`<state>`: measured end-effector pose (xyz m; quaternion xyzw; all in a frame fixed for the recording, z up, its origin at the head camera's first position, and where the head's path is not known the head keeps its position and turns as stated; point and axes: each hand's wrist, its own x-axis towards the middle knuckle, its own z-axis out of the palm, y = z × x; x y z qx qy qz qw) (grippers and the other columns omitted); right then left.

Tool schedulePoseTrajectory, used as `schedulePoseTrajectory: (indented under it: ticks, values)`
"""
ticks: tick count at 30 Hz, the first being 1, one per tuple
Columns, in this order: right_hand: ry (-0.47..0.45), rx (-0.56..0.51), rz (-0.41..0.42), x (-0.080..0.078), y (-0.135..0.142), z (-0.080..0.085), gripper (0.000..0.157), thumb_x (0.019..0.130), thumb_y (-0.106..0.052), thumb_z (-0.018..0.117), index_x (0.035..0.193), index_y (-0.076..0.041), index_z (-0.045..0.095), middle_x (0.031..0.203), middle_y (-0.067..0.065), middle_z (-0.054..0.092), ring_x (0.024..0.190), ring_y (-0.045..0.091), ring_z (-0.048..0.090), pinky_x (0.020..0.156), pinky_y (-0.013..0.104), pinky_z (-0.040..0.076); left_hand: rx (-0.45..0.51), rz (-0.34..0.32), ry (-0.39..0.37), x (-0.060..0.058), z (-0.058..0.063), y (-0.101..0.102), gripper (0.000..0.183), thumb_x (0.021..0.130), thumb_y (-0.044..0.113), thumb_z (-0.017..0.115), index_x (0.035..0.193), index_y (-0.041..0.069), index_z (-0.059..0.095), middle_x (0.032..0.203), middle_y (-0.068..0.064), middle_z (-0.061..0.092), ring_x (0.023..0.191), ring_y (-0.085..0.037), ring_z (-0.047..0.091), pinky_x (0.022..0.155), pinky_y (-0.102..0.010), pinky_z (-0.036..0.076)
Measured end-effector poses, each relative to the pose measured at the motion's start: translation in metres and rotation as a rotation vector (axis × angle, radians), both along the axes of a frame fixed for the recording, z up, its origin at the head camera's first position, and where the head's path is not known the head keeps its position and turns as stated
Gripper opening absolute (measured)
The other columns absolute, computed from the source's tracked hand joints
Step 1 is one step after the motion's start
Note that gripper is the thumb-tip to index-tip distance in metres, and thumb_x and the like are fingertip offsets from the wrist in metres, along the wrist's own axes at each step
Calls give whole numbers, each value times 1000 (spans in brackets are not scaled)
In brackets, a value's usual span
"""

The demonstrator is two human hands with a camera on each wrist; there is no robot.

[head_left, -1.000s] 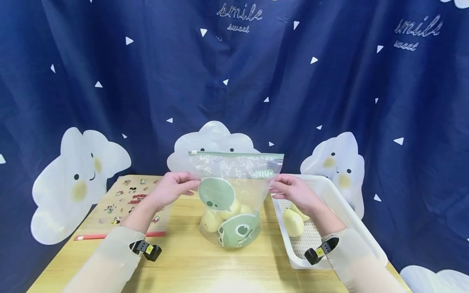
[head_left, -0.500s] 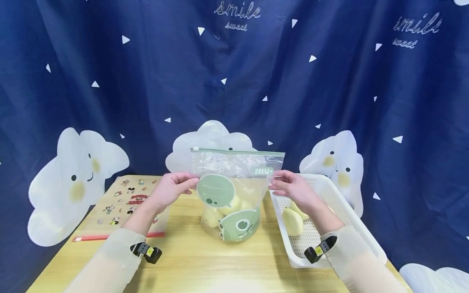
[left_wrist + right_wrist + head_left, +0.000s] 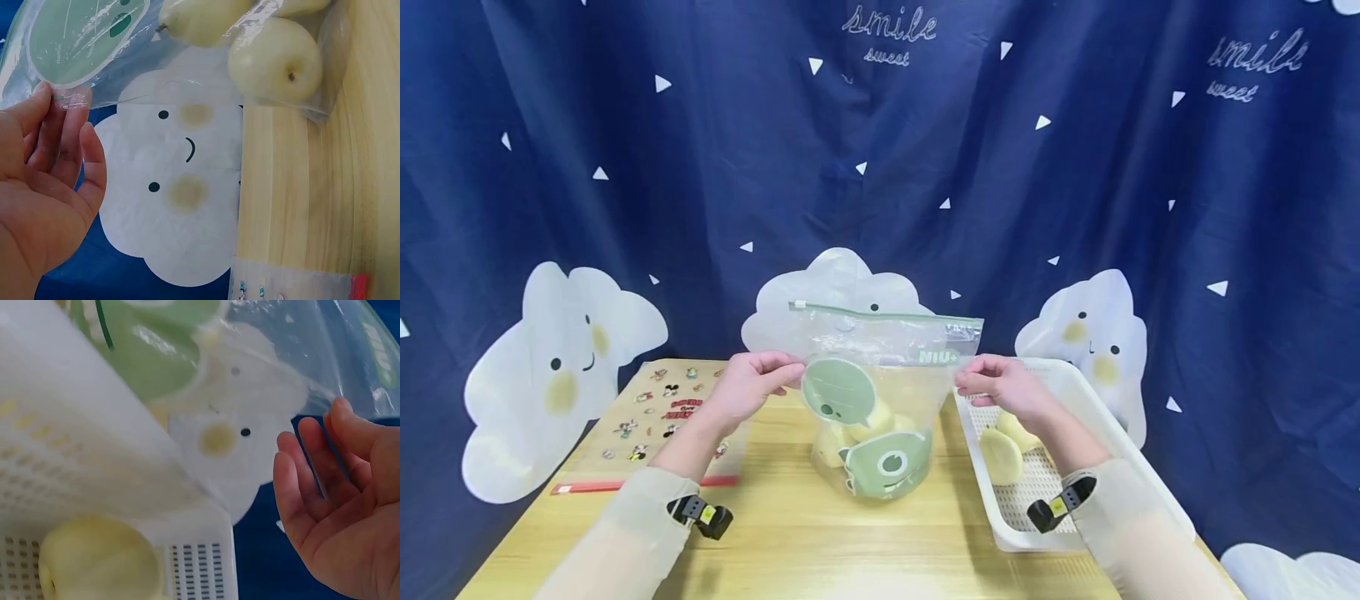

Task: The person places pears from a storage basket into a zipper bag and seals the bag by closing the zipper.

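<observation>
A clear zip bag (image 3: 895,379) with green printed shapes and several yellow pears (image 3: 275,59) inside stands in the middle of the table. Its green zip strip runs along the top, and the white slider (image 3: 800,305) is at the left end. My left hand (image 3: 756,385) pinches the bag's left edge between thumb and fingers, below the zip. At the opposite edge, my right hand (image 3: 1003,385) pinches the film the same way; in the right wrist view its other fingers are loosely bent. The printed shapes partly hide the pears.
To the right, a white perforated basket (image 3: 1150,475) holds pears (image 3: 1002,457), partly behind my right forearm. A flat cartoon-printed zip bag (image 3: 647,408) with a red strip lies at the left. Behind the wooden table (image 3: 820,550) hangs a dark blue curtain (image 3: 880,192).
The bag has lifted slightly at its left side and its zip strip now slopes down to the right. Both hands keep their hold on its edges.
</observation>
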<state>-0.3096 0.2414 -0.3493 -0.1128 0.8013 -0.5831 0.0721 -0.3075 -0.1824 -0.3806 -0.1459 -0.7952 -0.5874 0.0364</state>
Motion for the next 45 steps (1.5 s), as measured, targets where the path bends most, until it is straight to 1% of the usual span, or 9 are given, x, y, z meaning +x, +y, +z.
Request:
schedulePoseTrajectory:
  ticks: [4,7,11,18,22,27,32,40,45]
  values:
    - [-4,-33,-1,1,14,2,7,108,-7,65,112,-3,67,105,-2,79,99,11,79,88,27,65,22,4,-23,-3,-4,-3,32,107,25,74,124,-2,77,102,2,82,95,-9,75,85,-29,63]
    - [-38,-5,77,2,12,1,27,107,-9,67,130,5,62,112,-2,77,105,13,77,95,31,65,31,-30,-54,-5,-8,-7,36,109,28,72,131,0,74,109,6,81,103,-10,73,89,-30,63]
    - [-70,61,161,2,-8,-6,43,107,-17,72,142,3,58,125,10,75,112,18,73,102,42,64,24,-69,-79,-4,-13,-9,38,109,26,71,136,-1,71,123,-3,78,108,-8,71,92,-29,64]
    - [-65,34,12,-7,-27,-10,19,109,-16,69,117,0,72,107,1,77,104,21,77,93,39,67,0,-31,-76,-14,-15,0,34,109,27,70,124,-3,78,111,2,79,100,-8,72,90,-29,64]
    - [-71,-18,-71,-22,-28,-4,18,109,-14,67,118,1,73,105,-1,77,103,21,79,87,32,68,-28,37,-72,-32,-5,10,38,109,32,71,125,-2,78,105,5,79,98,-9,70,90,-29,64]
    - [-87,-48,-138,-46,-30,5,20,110,-16,67,120,0,70,106,1,78,107,21,79,92,33,67,-28,76,-98,-60,7,20,42,110,35,69,131,0,77,116,-1,77,103,-8,67,95,-31,64]
    - [-107,-78,-196,-77,-34,3,26,110,-18,67,127,2,68,104,1,77,101,18,79,92,31,67,18,101,-123,-84,8,30,42,111,35,67,134,0,75,121,-4,76,105,-8,67,100,-36,62]
    - [-184,-69,-287,-102,-42,-12,36,110,-19,66,138,5,66,98,0,72,90,11,74,77,20,61,147,200,-322,-103,-7,40,44,110,40,69,135,5,73,99,8,75,99,-8,70,109,-41,57]
    - [-205,11,-345,-108,-46,-19,28,109,-17,67,125,6,72,77,-4,67,71,6,63,64,17,52,232,270,-419,-106,-10,48,20,109,29,70,110,10,74,74,12,69,81,-8,65,96,-34,52]
